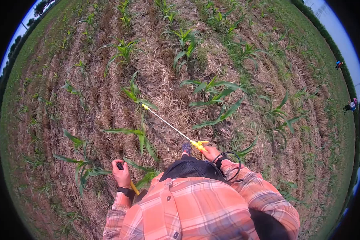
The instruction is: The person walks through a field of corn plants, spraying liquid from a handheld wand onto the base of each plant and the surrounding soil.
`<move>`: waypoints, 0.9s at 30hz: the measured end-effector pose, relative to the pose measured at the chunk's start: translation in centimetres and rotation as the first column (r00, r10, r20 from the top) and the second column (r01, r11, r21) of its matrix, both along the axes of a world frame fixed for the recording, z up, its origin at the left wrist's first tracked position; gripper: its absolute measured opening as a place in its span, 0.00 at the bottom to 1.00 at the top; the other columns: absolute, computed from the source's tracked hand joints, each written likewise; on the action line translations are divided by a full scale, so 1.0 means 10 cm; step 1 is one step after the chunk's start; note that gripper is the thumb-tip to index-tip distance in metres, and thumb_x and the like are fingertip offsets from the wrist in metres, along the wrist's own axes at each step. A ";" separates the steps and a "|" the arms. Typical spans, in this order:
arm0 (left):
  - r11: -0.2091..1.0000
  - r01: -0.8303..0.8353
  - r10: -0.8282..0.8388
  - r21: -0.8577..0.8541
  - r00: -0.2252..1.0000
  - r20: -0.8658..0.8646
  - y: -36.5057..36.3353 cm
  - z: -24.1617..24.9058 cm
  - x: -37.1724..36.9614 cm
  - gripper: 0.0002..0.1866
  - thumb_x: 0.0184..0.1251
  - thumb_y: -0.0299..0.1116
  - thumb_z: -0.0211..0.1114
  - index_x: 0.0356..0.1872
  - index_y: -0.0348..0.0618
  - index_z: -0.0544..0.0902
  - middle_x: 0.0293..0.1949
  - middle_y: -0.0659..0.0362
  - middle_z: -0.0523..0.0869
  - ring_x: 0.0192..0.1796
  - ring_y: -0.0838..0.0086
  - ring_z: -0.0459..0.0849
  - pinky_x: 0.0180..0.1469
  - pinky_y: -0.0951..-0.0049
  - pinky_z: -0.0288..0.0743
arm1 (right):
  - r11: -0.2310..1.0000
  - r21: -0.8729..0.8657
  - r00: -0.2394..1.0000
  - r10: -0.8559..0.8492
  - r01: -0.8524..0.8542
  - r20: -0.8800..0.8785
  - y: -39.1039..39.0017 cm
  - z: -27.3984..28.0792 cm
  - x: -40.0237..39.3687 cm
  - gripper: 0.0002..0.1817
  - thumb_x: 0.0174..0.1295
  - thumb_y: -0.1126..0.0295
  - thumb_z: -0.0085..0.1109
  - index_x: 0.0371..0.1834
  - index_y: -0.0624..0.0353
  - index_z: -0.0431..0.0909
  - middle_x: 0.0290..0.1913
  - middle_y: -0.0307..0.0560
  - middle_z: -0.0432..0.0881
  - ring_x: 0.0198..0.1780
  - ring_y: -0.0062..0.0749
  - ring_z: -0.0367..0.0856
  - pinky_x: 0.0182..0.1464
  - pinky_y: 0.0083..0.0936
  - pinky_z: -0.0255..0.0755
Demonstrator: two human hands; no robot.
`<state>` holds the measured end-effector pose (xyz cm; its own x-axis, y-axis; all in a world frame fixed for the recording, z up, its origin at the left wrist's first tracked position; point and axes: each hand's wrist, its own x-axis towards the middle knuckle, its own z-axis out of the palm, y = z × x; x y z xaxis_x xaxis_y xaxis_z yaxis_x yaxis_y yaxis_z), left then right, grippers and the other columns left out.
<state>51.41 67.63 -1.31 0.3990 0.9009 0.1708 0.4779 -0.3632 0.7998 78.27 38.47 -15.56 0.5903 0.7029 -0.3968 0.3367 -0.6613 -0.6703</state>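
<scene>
My right hand (pixel 212 153) is wrapped round the yellow handle of a spray wand (pixel 170 125). Its thin pale rod points up and left to a yellow nozzle (pixel 145 106), beside the leaves of a young green plant (pixel 134 94). From the handle side, a black hose (pixel 239 168) loops past my right wrist. My left hand (pixel 122 175) grips the black end of a yellow lever (pixel 135 188) at my left side. Both wrists carry dark bands.
Rows of young green plants (pixel 184 42) grow from straw-covered soil (pixel 160 84). My shoe (pixel 186 148) shows below the wand. Two distant people (pixel 339 65) (pixel 352 105) are at the far right, near a hedge.
</scene>
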 end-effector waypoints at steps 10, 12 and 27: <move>0.993 0.046 -0.044 -0.111 0.999 0.027 0.41 0.34 0.78 0.07 0.53 0.24 0.58 0.30 0.41 0.68 0.21 0.66 0.65 0.23 0.83 0.62 0.26 0.81 0.59 | 0.642 0.110 0.644 -0.714 0.759 -0.275 -0.28 -0.11 1.08 0.11 0.56 0.61 0.52 0.27 0.57 0.74 0.14 0.35 0.71 0.13 0.17 0.65 0.15 0.16 0.58; 0.991 0.041 -0.028 -0.127 0.995 0.098 0.42 0.60 0.72 0.06 0.55 0.23 0.56 0.31 0.42 0.67 0.21 0.67 0.64 0.21 0.84 0.62 0.22 0.83 0.58 | 0.535 0.147 0.546 -0.744 0.832 -0.385 -0.35 -0.13 1.29 0.10 0.57 0.62 0.51 0.26 0.55 0.71 0.13 0.34 0.69 0.11 0.17 0.63 0.12 0.15 0.56; 0.997 0.035 -0.036 -0.069 0.999 -0.012 1.24 0.12 1.67 0.06 0.52 0.24 0.58 0.29 0.41 0.69 0.18 0.62 0.69 0.21 0.80 0.67 0.25 0.79 0.63 | 0.518 0.057 0.511 -0.812 0.854 -0.282 0.42 -0.18 1.82 0.14 0.58 0.56 0.49 0.24 0.56 0.68 0.12 0.36 0.68 0.08 0.20 0.62 0.08 0.19 0.55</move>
<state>68.10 80.04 -0.08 0.4325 0.8957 0.1030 0.4768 -0.3242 0.8170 96.49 42.64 -17.33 0.8621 -0.0086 -0.5066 -0.4594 -0.4349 -0.7745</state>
